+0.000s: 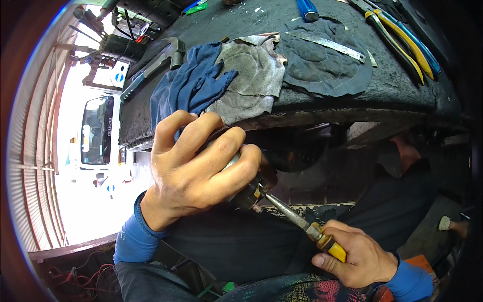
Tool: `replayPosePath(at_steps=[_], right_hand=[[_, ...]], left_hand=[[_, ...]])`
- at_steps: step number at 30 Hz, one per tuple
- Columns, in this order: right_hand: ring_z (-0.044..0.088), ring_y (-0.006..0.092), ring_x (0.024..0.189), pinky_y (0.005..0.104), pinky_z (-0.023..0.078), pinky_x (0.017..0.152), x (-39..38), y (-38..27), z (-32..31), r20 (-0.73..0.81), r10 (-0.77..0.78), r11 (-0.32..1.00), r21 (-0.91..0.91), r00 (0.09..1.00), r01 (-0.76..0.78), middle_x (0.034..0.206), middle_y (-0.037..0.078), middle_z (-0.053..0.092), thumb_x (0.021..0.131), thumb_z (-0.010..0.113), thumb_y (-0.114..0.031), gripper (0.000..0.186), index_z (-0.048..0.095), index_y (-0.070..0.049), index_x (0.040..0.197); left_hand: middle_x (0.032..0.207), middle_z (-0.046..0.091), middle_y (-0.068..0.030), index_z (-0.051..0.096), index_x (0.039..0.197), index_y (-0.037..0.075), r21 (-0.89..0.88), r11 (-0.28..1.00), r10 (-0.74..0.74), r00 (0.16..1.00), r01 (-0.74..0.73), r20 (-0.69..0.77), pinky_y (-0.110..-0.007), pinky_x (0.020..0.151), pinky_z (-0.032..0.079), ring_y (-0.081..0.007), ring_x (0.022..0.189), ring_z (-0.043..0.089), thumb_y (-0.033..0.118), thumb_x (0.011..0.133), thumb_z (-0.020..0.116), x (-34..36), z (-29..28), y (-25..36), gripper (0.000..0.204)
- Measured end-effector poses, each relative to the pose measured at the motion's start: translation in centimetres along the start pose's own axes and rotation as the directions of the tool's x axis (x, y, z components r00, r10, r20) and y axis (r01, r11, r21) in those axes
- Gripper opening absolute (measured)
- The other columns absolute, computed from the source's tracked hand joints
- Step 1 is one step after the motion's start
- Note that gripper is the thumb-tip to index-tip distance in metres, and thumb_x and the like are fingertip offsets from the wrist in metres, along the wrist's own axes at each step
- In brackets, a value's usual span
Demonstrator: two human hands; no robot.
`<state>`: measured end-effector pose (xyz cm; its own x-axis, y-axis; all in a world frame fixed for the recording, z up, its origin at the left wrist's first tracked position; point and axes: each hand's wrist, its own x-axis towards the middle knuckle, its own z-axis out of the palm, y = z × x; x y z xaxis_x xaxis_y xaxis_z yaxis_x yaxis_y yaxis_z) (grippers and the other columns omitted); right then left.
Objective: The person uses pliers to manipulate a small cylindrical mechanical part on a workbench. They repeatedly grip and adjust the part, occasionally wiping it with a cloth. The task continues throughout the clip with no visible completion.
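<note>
My left hand (pixel 201 163) is closed around a dark part (pixel 246 198) with metallic and yellowish bits at its near end. Most of that part is hidden by my fingers and palm. My right hand (pixel 359 254), lower right, grips what looks like long-nose pliers (pixel 288 210) with yellow and black handles. Their tapered metal tip points up and left, meeting the near end of the part. Both hands are in front of the workbench edge, above my lap.
On the dark bench (pixel 221 20) lie a hammer (pixel 174 53), a blue rag (pixel 183 83), a grey cloth (pixel 251 68), a dark round cloth (pixel 322 75), a metal strip (pixel 329 47), a blue-handled tool (pixel 308 10) and yellow-handled pliers (pixel 402 43). A white truck (pixel 98 131) stands outside, left.
</note>
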<state>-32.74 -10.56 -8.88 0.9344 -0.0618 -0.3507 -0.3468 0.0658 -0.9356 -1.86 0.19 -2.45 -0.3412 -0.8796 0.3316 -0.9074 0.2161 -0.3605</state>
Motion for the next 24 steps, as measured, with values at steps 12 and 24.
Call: replayPosePath(at_steps=[12, 24], right_hand=[[0.056, 0.0344, 0.09, 0.0464, 0.045, 0.078, 2.0, 0.7, -2.4, -0.178, -0.485, 0.358, -0.934, 0.856, 0.009, 0.11, 0.024, 0.059, 0.073, 0.081, -0.015, 0.023, 0.064, -0.003, 0.083], [0.062, 0.0438, 0.119, 0.0644, 0.05, 0.102, 2.7, -0.5, -5.9, -0.011, -0.647, -0.022, -0.999, 0.762, -0.033, 0.134, 0.026, 0.062, 0.082, 0.073, -0.015, 0.018, 0.066, -0.003, 0.094]], left_hand=[[0.086, 0.07, -0.0092, 0.074, 0.102, 0.009, -0.394, 0.841, -0.138, 0.85, 0.372, 0.509, -0.046, 0.079, 0.048, -0.036, 0.085, 0.064, 0.017, 0.06, 0.08, -0.2, -0.1, -1.0, 0.044], [0.093, 0.077, -0.0177, 0.073, 0.106, 0.005, -0.609, 0.27, 0.167, 0.587, 0.746, 0.793, -0.047, 0.081, 0.057, -0.0411, 0.09, 0.075, 0.016, 0.063, 0.085, -1.8, 0.7, -2.5, 0.046]])
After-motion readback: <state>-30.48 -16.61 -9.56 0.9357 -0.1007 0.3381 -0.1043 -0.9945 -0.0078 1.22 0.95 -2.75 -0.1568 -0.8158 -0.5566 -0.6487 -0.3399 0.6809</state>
